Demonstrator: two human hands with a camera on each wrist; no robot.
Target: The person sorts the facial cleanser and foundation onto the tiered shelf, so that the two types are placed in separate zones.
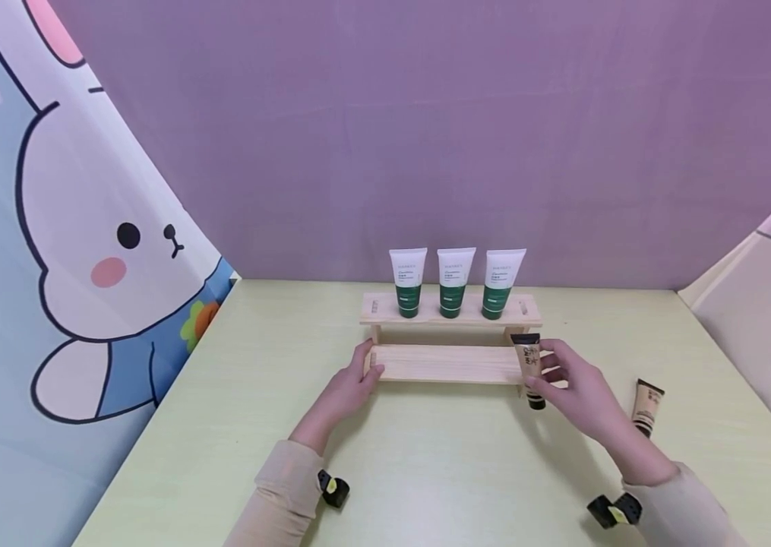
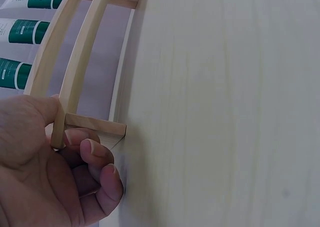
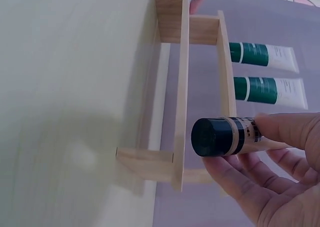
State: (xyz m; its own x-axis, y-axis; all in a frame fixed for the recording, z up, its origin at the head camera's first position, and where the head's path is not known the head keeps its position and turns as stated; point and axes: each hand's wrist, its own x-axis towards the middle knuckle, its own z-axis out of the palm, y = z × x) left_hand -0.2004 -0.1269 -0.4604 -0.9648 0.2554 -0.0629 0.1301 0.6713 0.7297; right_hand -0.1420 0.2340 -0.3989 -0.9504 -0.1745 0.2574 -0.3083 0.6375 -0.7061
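Observation:
A two-tier wooden rack (image 1: 450, 363) stands toward the back of the table. My left hand (image 1: 351, 380) grips the left end of its lower shelf, thumb on one side and fingers curled below, as the left wrist view shows. In my right hand (image 1: 573, 387) a beige tube (image 1: 532, 365) with a black cap is pinched between thumb and fingers, cap down, at the right end of the lower shelf. Three white-and-green tubes (image 1: 452, 282) stand cap down in a row on the upper shelf (image 1: 385, 308).
Another beige tube (image 1: 646, 406) lies on the table (image 1: 440, 471) to the right, partly behind my right wrist. Behind the table rises a purple backdrop (image 1: 426, 152). A cloth with a cartoon rabbit (image 1: 105, 228) hangs at the left.

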